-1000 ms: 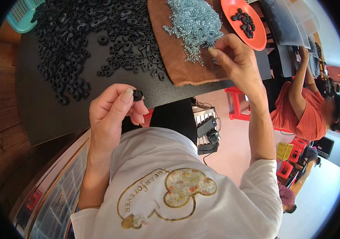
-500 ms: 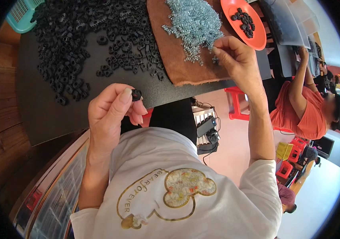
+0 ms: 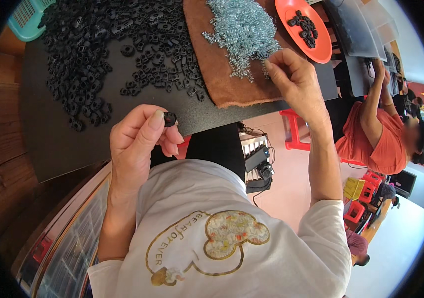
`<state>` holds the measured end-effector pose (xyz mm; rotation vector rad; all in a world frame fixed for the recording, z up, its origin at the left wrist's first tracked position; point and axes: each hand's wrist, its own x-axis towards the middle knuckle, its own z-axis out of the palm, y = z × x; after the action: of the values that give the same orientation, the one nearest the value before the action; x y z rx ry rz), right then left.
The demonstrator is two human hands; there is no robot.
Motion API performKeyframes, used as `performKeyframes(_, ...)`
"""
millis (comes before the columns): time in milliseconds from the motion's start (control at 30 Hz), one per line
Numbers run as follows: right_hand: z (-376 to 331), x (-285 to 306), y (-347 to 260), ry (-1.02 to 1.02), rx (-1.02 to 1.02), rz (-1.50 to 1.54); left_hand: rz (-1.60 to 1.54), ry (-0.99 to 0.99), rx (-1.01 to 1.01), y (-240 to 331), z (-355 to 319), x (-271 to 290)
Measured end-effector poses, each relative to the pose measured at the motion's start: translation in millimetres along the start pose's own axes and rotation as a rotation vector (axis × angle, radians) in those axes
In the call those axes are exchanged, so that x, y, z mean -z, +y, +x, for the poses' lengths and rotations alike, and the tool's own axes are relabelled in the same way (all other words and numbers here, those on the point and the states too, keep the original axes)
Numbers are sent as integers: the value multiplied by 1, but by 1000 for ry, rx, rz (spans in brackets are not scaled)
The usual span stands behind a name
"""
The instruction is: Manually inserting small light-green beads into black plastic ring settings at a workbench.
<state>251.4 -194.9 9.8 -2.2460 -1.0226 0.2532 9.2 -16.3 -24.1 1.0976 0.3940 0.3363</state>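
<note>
My left hand [image 3: 140, 139] pinches a black plastic piece [image 3: 170, 119] between thumb and fingers, just off the table's near edge. The piece is small and rounded with an opening; its exact kind is unclear. At the right edge of a pile of small silvery coil springs [image 3: 241, 35], my right hand [image 3: 296, 79] has thumb and forefinger brought together. Whatever its fingertips hold is too small to make out. A few loose springs lie by these fingertips on the brown cloth [image 3: 212, 69] beneath the pile. Many similar black plastic pieces [image 3: 83, 64] are heaped across the table's left side.
An orange-red plate [image 3: 325, 49] with several black pieces stands right of the springs. A teal basket [image 3: 23, 30] is at the far left corner of the dark table [image 3: 58, 149]. A red stool [image 3: 296, 131] stands beyond the near edge. At right, a person [image 3: 375, 134] works at another table.
My right hand has shifted very slightly at the edge of the spring pile. My left hand keeps the black piece in about the same place.
</note>
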Motion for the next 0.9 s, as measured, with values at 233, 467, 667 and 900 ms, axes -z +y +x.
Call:
performKeyframes(233, -1, -1, -3, 8, 154, -16, 53, 4, -31, -3, 0, 1)
performKeyframes(467, -2, 0, -5, -18, 180, -76, 16, 11, -4, 1, -1, -1)
performKeyframes(667, -2, 3, -3, -13, 291, -69, 30, 22, -4, 1, -1, -3)
performKeyframes(900, 6, 8, 21, 94, 298, -382, 33, 29, -4, 1, -1, -4)
